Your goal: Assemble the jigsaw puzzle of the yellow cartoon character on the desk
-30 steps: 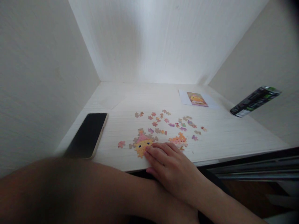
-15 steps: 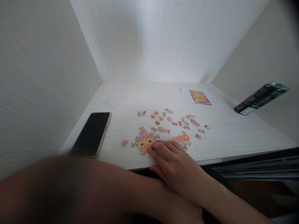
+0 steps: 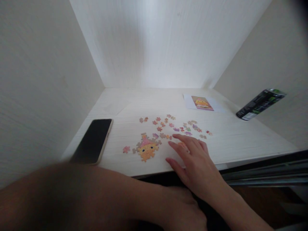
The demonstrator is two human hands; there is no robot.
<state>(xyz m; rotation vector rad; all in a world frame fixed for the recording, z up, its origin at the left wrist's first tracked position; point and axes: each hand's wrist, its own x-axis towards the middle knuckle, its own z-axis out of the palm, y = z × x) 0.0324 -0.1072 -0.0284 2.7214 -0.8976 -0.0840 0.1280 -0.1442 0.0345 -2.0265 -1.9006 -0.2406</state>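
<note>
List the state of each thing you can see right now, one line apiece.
Right grip: open, fingers spread
Left grip: finger pose unclear
Yellow-faced puzzle section: joined, incomplete
Orange puzzle section: mostly hidden by the right grip
Outlying puzzle pieces: scattered
Phone: lying flat, screen dark
Picture card: flat, face up
Can: appears tilted, possibly lens distortion
</note>
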